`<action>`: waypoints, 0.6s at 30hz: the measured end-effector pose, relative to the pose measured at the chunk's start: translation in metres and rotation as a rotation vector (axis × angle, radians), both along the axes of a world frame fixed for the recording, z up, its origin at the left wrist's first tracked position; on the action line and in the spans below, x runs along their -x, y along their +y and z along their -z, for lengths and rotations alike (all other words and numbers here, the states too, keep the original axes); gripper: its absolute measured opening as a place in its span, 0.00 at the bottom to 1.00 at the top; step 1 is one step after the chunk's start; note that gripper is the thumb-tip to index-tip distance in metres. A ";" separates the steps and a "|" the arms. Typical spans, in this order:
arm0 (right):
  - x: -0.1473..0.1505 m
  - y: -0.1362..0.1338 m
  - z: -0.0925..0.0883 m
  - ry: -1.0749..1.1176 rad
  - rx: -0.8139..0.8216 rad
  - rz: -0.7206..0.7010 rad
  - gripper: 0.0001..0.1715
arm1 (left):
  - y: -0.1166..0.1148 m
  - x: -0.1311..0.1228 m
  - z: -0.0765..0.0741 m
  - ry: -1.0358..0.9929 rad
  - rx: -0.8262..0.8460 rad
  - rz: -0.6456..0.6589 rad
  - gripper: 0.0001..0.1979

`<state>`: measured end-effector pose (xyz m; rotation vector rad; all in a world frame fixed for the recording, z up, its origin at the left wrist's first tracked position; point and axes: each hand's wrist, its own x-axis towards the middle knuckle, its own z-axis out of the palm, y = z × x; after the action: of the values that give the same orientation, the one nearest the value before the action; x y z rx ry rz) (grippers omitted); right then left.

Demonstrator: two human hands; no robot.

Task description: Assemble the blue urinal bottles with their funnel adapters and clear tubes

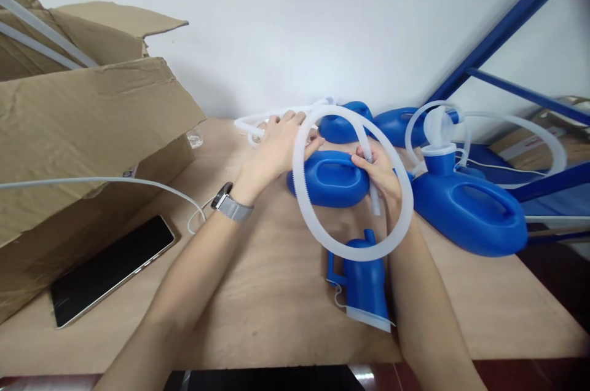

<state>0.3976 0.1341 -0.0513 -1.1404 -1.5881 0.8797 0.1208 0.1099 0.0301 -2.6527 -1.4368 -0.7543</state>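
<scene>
My right hand pinches a translucent white hose, its thumb against the right end of a blue plastic bottle lying on its side. The ribbed hose loops in front of both hands, with one short end hanging below my right fingers. My left hand reaches past the bottle's left end, thumb and fingers apart. It is over more white tubing at the back, and its fingertips are partly hidden. Nearer me lies a blue spouted piece with a white rim.
A large blue handled bottle with an open white cap lies at right. Further blue bottles lie by the wall. At left are an open cardboard box, a phone and a white cable. Blue shelf framing stands at right.
</scene>
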 end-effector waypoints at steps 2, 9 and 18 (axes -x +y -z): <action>0.000 0.001 0.002 0.033 0.029 0.022 0.29 | 0.006 0.002 0.007 0.011 0.034 -0.004 0.17; 0.003 0.002 0.005 0.108 0.070 0.042 0.30 | 0.011 0.012 0.004 -0.045 0.158 -0.006 0.10; 0.002 0.004 0.010 0.118 0.072 0.036 0.31 | 0.014 0.018 0.004 -0.098 0.211 0.058 0.06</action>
<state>0.3959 0.1386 -0.0615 -1.1427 -1.4460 0.9695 0.1029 0.1236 0.0258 -2.8619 -1.5507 -0.7889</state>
